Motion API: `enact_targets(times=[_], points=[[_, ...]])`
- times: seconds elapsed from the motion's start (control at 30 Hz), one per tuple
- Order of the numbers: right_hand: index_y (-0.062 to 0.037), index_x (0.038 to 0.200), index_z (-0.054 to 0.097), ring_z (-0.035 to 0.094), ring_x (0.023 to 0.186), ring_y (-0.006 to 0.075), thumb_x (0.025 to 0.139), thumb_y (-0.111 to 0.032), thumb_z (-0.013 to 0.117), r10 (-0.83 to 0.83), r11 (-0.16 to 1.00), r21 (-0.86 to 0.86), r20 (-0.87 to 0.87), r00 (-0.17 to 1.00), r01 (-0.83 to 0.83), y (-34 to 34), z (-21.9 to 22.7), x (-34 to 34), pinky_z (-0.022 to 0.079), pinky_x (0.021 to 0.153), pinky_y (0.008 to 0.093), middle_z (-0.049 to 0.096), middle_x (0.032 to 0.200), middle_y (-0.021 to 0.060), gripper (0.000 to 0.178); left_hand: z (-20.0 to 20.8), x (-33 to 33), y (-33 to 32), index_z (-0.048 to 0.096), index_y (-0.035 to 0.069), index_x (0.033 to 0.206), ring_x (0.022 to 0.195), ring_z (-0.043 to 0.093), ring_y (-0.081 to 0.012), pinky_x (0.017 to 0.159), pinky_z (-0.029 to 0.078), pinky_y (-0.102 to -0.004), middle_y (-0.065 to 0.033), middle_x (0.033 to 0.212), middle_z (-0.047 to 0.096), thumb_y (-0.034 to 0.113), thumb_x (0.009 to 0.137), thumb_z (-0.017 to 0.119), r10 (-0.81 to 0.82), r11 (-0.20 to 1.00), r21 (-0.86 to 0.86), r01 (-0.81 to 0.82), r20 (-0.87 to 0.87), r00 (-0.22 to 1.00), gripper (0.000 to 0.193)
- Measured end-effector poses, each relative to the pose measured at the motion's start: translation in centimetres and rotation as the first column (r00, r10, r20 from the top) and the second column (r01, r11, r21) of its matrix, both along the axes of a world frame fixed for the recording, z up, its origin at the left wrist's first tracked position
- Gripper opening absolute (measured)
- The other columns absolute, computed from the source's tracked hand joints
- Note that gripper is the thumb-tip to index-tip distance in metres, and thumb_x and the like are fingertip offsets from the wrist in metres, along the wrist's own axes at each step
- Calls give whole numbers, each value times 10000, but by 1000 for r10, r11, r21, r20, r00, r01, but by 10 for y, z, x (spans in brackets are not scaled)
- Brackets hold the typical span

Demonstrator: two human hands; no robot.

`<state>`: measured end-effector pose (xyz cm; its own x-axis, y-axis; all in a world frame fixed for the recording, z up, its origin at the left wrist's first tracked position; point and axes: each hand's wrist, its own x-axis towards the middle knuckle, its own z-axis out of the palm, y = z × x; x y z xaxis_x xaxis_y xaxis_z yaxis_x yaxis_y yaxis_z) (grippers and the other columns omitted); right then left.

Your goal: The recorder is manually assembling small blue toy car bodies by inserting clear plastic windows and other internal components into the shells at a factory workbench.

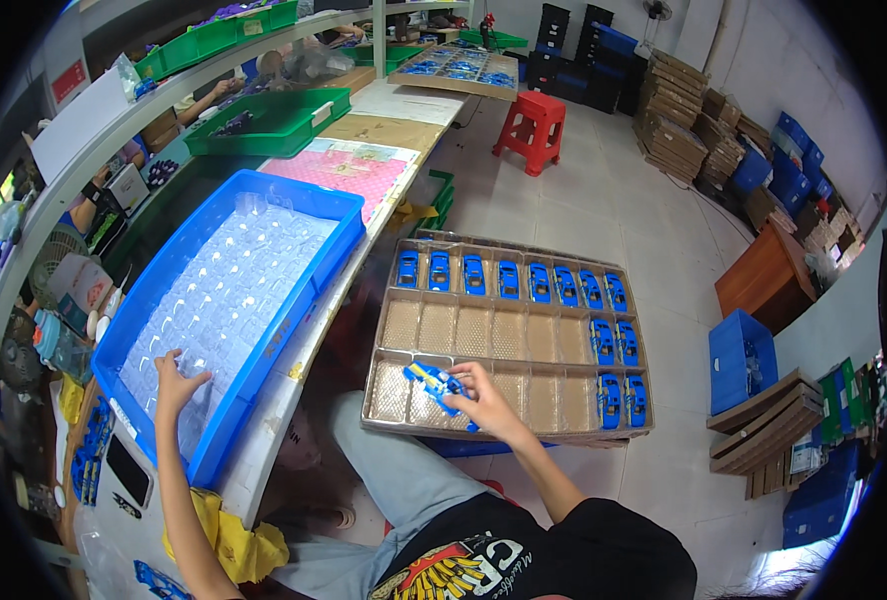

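In the head view, a blue toy car (436, 383) is gripped in the fingers of the right hand (486, 402) and held over the lower left compartments of a brown divided tray (484, 334), which rests on the person's lap. A full row of blue cars (509, 279) is seen along the tray's top row, with more pairs stacked down its right side. The left hand (176, 384) is laid flat, fingers spread open, on clear plastic pieces (234, 290) inside a blue bin (309, 290) on the surface (nothing is clasped there). A green bin (274, 122) is placed farther back, and a red stool (532, 122) stands on the floor.
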<state>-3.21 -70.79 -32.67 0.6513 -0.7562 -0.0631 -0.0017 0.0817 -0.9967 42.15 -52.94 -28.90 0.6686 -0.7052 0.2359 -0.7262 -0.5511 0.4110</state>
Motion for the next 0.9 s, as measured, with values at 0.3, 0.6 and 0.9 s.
enact_targets(times=[0.3, 0.6, 0.9], points=[[16, 1200, 307, 573, 817, 212, 785, -133, 444, 110, 899, 399, 197, 974, -182, 31, 18, 21, 473, 694, 286, 512, 996, 176, 462, 31, -9, -5, 498, 25, 871, 686, 547, -117, 569, 404, -218, -53, 784, 523, 117, 716, 624, -193, 938, -346, 13, -493, 848, 220], [85, 1193, 319, 568, 837, 275, 636, -324, 542, 172, 824, 392, 515, 839, -410, 61, 21, 55, 468, 691, 314, 493, 1031, 214, 726, 73, -146, 1, 512, 19, 840, 821, 561, -170, 763, 431, -271, -135, 864, 587, 143, 816, 523, -634, 655, -723, -221, -685, 359, 126], [129, 1164, 366, 589, 789, 339, 541, -372, 559, 228, 727, 349, 689, 688, -591, 95, 21, 77, 507, 624, 348, 239, 1267, 302, 823, 20, -215, 35, 498, -16, 919, 936, 554, -252, 808, 432, -319, -166, 929, 574, 133, 854, 446, -718, 660, -662, -356, -695, -39, 171]])
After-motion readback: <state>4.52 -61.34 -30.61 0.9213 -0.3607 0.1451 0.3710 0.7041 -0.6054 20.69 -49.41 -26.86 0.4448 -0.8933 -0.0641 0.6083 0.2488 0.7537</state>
